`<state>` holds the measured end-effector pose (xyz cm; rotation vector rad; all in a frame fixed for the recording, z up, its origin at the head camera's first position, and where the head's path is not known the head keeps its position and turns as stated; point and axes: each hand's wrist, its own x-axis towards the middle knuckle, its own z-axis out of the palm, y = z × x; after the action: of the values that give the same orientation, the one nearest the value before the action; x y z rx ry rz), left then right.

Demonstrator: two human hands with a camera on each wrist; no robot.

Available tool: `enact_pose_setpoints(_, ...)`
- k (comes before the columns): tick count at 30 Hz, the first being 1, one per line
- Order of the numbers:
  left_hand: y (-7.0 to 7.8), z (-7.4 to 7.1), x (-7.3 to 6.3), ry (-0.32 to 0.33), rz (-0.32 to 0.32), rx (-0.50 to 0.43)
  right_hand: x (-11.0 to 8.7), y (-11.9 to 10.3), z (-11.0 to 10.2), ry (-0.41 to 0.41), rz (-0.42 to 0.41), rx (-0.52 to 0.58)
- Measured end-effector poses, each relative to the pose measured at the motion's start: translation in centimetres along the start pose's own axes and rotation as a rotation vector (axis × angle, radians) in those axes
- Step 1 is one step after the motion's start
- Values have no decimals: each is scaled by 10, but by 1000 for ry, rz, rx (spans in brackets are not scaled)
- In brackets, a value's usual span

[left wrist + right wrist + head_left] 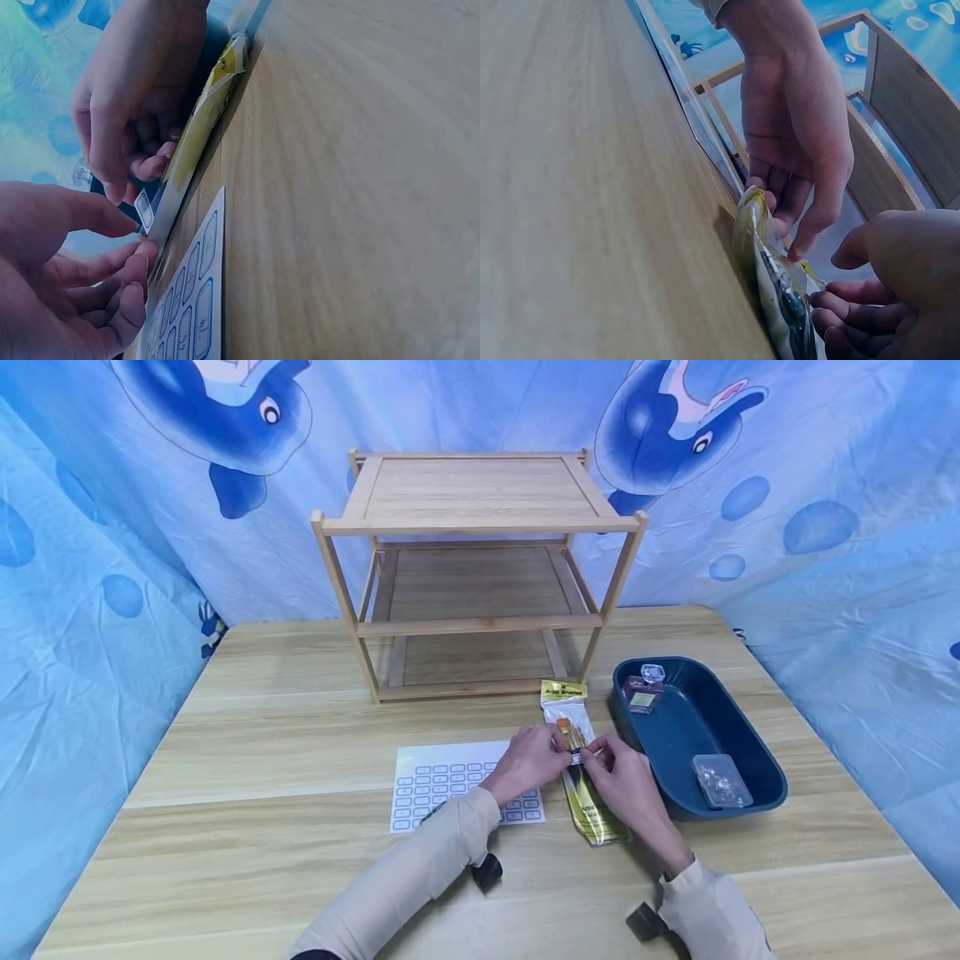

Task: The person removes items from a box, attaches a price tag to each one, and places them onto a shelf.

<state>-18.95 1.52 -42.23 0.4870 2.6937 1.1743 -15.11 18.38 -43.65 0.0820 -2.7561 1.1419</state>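
Observation:
A clear packet of artist brushes with yellow printed ends lies on the table, orange and tan bristles showing through. My left hand grips its left edge near the bristles, with thumb and fingers bent about it in the left wrist view. From the other side my right hand reaches over the packet. A small white label with a blue frame stands tilted above the packet at the right fingertips, which seem to pinch it. The sheet of matching labels lies left of the packet, partly covered by my left forearm.
A three-tier wooden rack stands at the back of the table. To the right sits a dark blue tub holding a pinkish glass bottle and a clear box of small pieces. Blue patterned cloth hangs around the table.

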Motion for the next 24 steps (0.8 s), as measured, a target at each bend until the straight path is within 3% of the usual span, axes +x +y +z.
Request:
enact_pose_setpoints(8,-1,3,1,33,-48,-65,-1,1,0,-6,1,11)
enact_pose_setpoints(24,1,11,-1,126,-11,-170,-1,3,3,8,19,-5)
